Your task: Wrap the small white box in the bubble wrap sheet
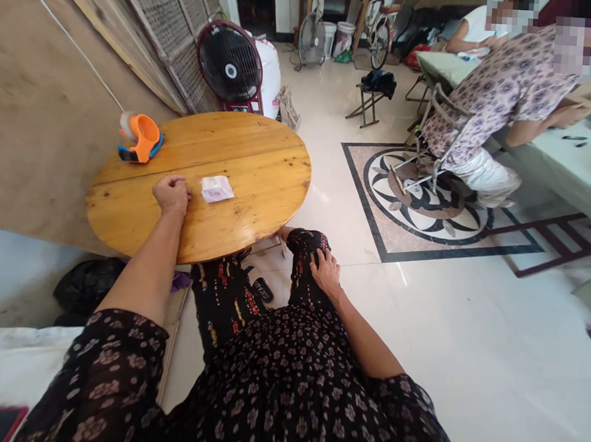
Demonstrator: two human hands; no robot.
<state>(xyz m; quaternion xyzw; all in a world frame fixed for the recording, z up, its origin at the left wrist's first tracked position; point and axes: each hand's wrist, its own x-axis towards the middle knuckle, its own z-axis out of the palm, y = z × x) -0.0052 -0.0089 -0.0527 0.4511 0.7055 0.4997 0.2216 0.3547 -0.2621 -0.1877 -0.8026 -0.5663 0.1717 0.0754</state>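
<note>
My left hand rests on the round wooden table, its fingers curled into a loose fist. Nothing shows in it. Just to the right of that fist, a little apart from it, lies a small whitish packet with pinkish print. Farther back, near the table's left edge, stands an orange and blue tape dispenser with a roll of tape. Down at the right, my right hand lies on my knee over the dark patterned trousers, fingers apart and holding nothing.
A dark red fan stands behind the table. At right, a person in a patterned shirt sits on a folding chair at a covered table; another person sits beyond. A folding stool and a black bag are on the floor.
</note>
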